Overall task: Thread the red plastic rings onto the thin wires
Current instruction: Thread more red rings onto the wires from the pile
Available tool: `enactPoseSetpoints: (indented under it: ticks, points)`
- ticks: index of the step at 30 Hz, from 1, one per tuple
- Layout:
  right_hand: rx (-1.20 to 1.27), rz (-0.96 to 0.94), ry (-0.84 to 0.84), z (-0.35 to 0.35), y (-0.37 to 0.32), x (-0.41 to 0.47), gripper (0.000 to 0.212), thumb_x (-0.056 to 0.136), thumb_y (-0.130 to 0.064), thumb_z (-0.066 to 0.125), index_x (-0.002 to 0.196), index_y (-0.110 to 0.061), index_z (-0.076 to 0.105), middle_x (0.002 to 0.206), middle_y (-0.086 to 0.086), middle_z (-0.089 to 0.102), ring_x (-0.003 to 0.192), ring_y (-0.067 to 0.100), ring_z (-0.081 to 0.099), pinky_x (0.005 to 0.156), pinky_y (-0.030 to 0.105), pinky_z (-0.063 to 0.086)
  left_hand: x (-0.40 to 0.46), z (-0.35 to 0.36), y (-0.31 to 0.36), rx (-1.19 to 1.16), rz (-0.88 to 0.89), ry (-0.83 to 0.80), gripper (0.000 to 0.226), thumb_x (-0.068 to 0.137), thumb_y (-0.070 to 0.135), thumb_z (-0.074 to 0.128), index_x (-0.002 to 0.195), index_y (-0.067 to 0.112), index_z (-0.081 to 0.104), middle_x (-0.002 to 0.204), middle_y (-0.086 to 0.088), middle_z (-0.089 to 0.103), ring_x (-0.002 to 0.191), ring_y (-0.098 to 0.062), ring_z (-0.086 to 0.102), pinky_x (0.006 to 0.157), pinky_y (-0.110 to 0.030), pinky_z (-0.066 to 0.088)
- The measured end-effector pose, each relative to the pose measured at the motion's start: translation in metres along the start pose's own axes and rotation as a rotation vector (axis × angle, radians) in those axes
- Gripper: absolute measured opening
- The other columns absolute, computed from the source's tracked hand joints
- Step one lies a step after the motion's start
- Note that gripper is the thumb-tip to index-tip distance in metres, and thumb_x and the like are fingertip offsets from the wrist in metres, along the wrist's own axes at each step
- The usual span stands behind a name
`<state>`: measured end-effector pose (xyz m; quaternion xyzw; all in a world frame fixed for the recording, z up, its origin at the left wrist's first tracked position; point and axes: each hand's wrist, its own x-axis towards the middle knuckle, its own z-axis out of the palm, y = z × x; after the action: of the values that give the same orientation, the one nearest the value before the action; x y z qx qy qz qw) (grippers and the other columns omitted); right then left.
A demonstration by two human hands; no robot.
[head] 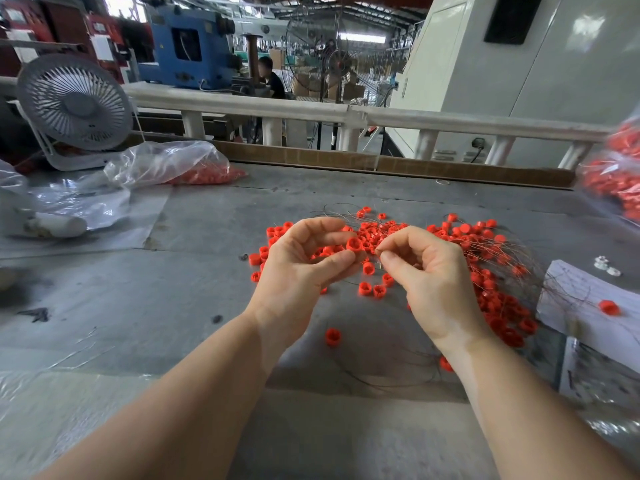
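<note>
left hand pinches 1 red ring at 12 o'clock of the loose pile, right hand apparently pinching a wire tip; align bore squarely before feeding.

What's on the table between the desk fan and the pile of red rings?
A clear plastic bag holding more red rings lies there, then bare grey table, seen from the head view.
</note>
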<state>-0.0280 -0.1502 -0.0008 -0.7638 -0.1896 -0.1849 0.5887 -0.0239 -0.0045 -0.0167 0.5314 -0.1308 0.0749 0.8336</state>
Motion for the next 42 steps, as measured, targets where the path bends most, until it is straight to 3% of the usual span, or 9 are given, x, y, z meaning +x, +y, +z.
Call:
enactPoseSetpoints:
  ticks: [9,16,25,32,36,42]
  points:
    - [0.012,0.014,-0.030,0.0013,-0.0038,-0.0011,0.023,0.083,0.012,0.056,0.070,-0.006,0.062,0.062,0.006,0.053,0.054,0.000,0.044,0.047,0.003,0.039,-0.0008,-0.0006,-0.0012,0.065,0.020,-0.014,0.029,0.075,-0.010,0.063,0.096,0.010,0.063,0.089,-0.008,0.070,0.081,-0.020,0.069,0.073,-0.027,0.056]
    - [-0.007,0.005,-0.031,0.0016,-0.0031,-0.0010,0.027,0.082,0.012,0.057,0.067,-0.009,0.062,0.059,0.006,0.051,0.050,-0.001,0.043,0.046,0.003,0.038,-0.0009,0.0002,-0.0012,0.106,0.030,-0.047,0.029,0.077,-0.012,0.062,0.094,0.011,0.064,0.088,-0.007,0.071,0.077,-0.017,0.070,0.068,-0.023,0.055]
    - [-0.027,-0.004,-0.037,0.0003,-0.0014,-0.0010,0.026,0.080,0.013,0.059,0.066,-0.008,0.064,0.058,0.002,0.055,0.052,-0.002,0.048,0.047,0.004,0.039,-0.0008,0.0002,-0.0013,0.050,-0.003,-0.019,0.028,0.075,-0.009,0.062,0.098,0.007,0.063,0.089,-0.010,0.069,0.082,-0.022,0.068,0.079,-0.034,0.057]
    - [-0.074,0.009,-0.028,-0.0003,0.0011,-0.0003,0.020,0.080,0.011,0.060,0.068,-0.004,0.065,0.059,0.004,0.058,0.049,-0.005,0.051,0.047,0.004,0.038,0.0001,-0.0014,-0.0019,0.037,-0.019,-0.027,0.033,0.064,0.002,0.068,0.096,0.010,0.064,0.087,-0.006,0.071,0.081,-0.019,0.068,0.076,-0.028,0.056]
    - [-0.085,0.007,-0.013,-0.0005,0.0032,0.0001,0.020,0.080,0.011,0.060,0.068,-0.004,0.065,0.064,0.016,0.063,0.052,0.000,0.052,0.048,0.005,0.040,0.0004,-0.0019,-0.0019,0.016,-0.046,-0.032,0.035,0.063,0.004,0.069,0.097,0.010,0.065,0.089,-0.007,0.072,0.083,-0.019,0.069,0.075,-0.027,0.056]
    - [-0.132,-0.010,-0.014,-0.0005,0.0047,0.0002,0.018,0.081,0.008,0.062,0.069,-0.006,0.066,0.062,0.011,0.063,0.049,-0.003,0.055,0.050,0.006,0.041,0.0010,-0.0006,-0.0005,-0.086,-0.101,-0.009,0.022,0.070,0.010,0.065,0.091,0.010,0.068,0.088,-0.010,0.072,0.079,-0.018,0.070,0.067,-0.023,0.055]
